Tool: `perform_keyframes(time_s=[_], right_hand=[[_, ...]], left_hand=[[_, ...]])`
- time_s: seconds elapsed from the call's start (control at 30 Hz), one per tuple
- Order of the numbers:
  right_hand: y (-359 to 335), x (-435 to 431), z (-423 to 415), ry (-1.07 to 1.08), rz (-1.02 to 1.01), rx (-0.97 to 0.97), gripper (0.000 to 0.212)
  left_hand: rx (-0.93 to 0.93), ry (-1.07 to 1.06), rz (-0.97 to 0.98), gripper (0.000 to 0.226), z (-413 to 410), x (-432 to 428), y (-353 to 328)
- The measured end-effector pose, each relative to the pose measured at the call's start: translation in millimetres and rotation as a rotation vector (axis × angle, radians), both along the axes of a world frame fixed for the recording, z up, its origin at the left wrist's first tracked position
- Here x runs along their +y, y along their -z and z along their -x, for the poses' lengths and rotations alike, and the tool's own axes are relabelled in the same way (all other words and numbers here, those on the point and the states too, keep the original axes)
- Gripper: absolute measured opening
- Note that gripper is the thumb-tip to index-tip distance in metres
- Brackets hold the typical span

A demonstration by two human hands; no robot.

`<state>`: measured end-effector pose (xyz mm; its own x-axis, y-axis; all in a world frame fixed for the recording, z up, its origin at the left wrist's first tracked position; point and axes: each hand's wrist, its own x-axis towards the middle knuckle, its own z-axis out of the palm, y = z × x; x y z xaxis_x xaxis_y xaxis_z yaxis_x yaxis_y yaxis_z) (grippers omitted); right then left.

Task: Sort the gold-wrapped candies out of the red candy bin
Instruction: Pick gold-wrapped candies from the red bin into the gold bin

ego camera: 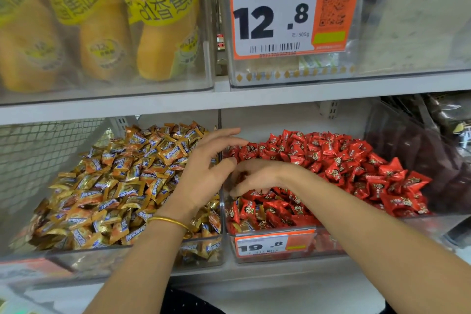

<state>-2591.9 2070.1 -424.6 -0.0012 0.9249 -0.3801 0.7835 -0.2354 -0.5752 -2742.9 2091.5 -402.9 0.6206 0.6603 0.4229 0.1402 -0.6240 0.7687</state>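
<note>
The clear red candy bin (328, 246) on the lower shelf is heaped with red-wrapped candies (339, 160). A few gold-wrapped candies (260, 211) lie mixed in at its front left corner. To its left stands a clear bin (127, 256) piled with gold-wrapped candies (132, 173). My right hand (257, 177) reaches into the red bin's front left, fingers curled down into the pile; what the fingertips hold is hidden. My left hand (211, 168) hovers over the divider between the two bins, fingers spread and holding nothing. A gold bangle is on that wrist.
An orange price tag (262, 246) marked 19.8 is on the red bin's front. A shelf board (280, 95) runs close above, carrying clear bins of yellow bread packs (102, 20) and a 12.8 price tag (285, 7). Dark packets (433, 155) fill the bin to the right.
</note>
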Motion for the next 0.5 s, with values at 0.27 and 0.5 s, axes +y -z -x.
perform_keyframes(time_s=[0.27, 0.5], right_hand=[[14, 2, 4, 0.052, -0.229, -0.011, 0.018], [-20, -46, -35, 0.434, -0.291, 0.539, 0.014]], left_hand=[[-0.006, 0.003, -0.007, 0.036, -1, 1, 2], [0.135, 0.003, -0.093, 0.031, 3, 5, -6]])
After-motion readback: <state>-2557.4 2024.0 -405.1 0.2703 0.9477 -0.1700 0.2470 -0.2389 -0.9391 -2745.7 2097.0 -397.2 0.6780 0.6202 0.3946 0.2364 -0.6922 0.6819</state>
